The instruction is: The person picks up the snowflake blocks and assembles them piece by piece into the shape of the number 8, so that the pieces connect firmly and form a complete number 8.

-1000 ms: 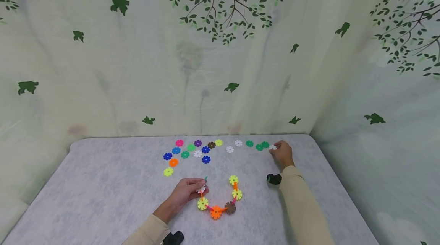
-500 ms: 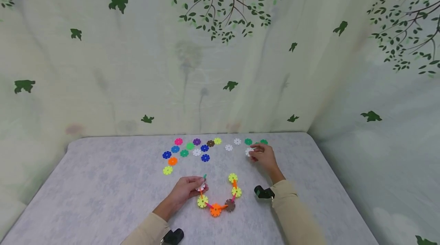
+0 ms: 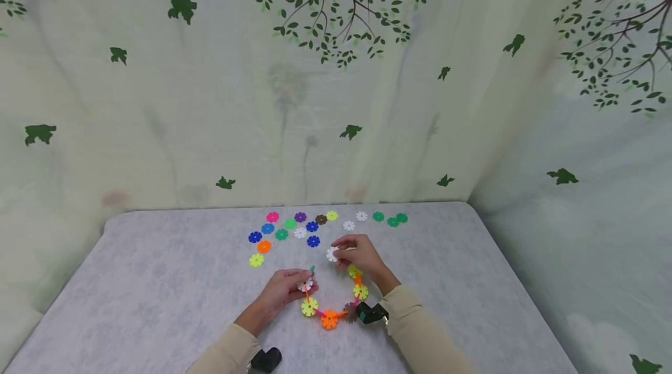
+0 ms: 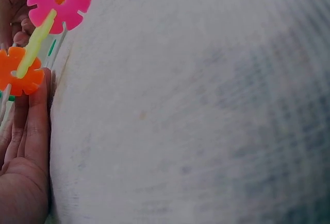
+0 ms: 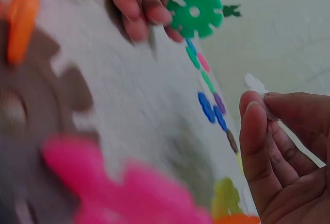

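My left hand [image 3: 284, 290] grips one end of a curved chain of notched plastic discs, holding it at a white disc [image 3: 305, 285] with a green disc [image 5: 196, 10] slotted onto it. Yellow [image 3: 310, 307], orange [image 3: 329, 320] and brown links follow, then more yellow ones up the right side. Between thumb and fingers, my right hand [image 3: 362, 254] pinches a loose white disc [image 3: 332, 254], just right of the chain's held end and above its far end. In the left wrist view, a pink disc [image 4: 59, 5] and an orange disc [image 4: 20, 74] show by the left fingers.
Loose discs in several colours, such as a pink one [image 3: 272, 217] and an orange one [image 3: 263, 247], lie toward the table's back left. Green discs [image 3: 392, 222] lie farther right. A patterned curtain [image 3: 294, 100] hangs behind the grey table [image 3: 157, 286].
My right hand has carried the white disc from the back right, leftward and nearer, to beside the chain. Its forearm now overlaps the chain's right side. My left hand keeps its place.
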Available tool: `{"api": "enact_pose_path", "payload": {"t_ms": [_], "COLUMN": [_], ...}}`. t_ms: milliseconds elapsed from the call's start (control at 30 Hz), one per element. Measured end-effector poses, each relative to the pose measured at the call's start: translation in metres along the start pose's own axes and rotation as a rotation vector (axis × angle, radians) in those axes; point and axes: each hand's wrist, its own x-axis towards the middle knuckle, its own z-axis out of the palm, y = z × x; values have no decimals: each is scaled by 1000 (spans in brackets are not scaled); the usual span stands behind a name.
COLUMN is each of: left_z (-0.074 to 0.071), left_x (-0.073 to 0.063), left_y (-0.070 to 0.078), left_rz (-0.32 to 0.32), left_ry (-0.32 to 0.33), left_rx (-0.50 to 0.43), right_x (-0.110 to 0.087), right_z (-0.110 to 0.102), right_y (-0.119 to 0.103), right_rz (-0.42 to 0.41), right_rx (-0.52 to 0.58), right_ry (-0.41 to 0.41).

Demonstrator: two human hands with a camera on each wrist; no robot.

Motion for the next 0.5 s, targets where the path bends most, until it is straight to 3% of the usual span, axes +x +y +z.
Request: {"api": "enact_pose_path", "payload": {"t_ms": [233,500], "left_z": [-1,-1], "left_x": [1,1], "left_y": [-4,-2], "left_rz": [13,14], "left_ry": [-4,-6], "left_rx": [19,43], "right_x": [0,0], "right_z": [23,28], "right_y": [-5,-10], "right_rz": [14,31], "right_rx": [41,23], "right_ry": [-58,-61]}}
